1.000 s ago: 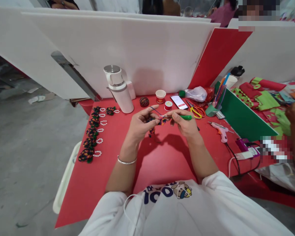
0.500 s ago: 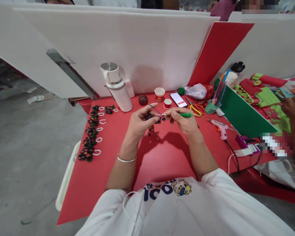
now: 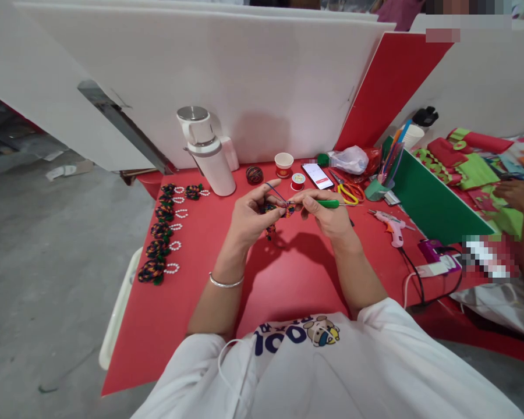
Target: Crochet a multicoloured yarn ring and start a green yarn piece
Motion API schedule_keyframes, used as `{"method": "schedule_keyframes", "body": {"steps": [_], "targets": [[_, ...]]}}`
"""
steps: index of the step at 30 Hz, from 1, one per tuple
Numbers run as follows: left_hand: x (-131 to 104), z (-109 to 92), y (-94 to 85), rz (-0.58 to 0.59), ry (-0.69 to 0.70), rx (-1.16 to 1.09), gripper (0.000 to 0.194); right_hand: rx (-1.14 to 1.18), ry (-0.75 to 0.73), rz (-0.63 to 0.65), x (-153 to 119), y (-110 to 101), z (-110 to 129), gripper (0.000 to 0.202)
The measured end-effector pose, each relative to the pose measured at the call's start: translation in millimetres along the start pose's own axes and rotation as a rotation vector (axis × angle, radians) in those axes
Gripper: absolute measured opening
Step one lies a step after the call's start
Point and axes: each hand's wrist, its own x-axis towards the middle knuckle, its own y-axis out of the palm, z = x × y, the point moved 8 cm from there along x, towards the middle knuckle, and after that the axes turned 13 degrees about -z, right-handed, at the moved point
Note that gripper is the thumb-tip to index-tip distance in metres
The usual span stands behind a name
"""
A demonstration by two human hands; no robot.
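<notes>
My left hand point(image 3: 254, 214) pinches a small multicoloured crocheted piece point(image 3: 269, 209), with dark yarn point(image 3: 274, 189) looped over its raised forefinger. A strip of the piece hangs below the fingers. In my right hand point(image 3: 327, 214) is a crochet hook with a green handle point(image 3: 329, 203); its tip meets the work between the two hands. Just behind the hands lies a ball of dark multicoloured yarn point(image 3: 254, 175). Several finished-looking crocheted pieces point(image 3: 160, 231) with white bead loops point(image 3: 175, 227) line the table's left side.
On the red table point(image 3: 192, 314) stand a white flask point(image 3: 212, 163), a paper cup point(image 3: 283, 164) and a thread spool point(image 3: 297, 181). A phone point(image 3: 317, 176), pliers point(image 3: 347, 195) and a pink glue gun point(image 3: 393, 226) lie rightward. Another person's hand point(image 3: 517, 195) is beyond the green divider point(image 3: 436, 201).
The view has shifted slightly. The hook's tip and the yarn have moved a little at the crocheted piece, and the yarn loop over my left forefinger stands higher. The other person's hand has moved left.
</notes>
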Motion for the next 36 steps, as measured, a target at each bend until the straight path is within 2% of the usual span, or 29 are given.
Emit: {"method": "schedule_keyframes", "body": {"steps": [6, 12, 25, 29, 36], "targets": [[-1, -7, -3.9, 0.0, 0.006, 0.018, 0.061, 0.003, -0.004, 0.014, 1, -4, 1, 0.035], [4, -3, -7.9, 0.01, -0.008, 0.02, 0.061, -0.044, -0.028, 0.041, 0, -4, 7, 0.036], [7, -6, -13.5, -0.065, 0.011, -0.01, 0.051, -0.104, -0.081, 0.102, -3, -5, 12, 0.025], [7, -7, -13.8, -0.056, 0.017, -0.02, 0.053, -0.106, -0.111, 0.063, -2, -8, 12, 0.025], [3, -4, -7.3, -0.007, 0.01, 0.023, 0.06, -0.072, -0.129, 0.075, -2, -4, 10, 0.025]]}}
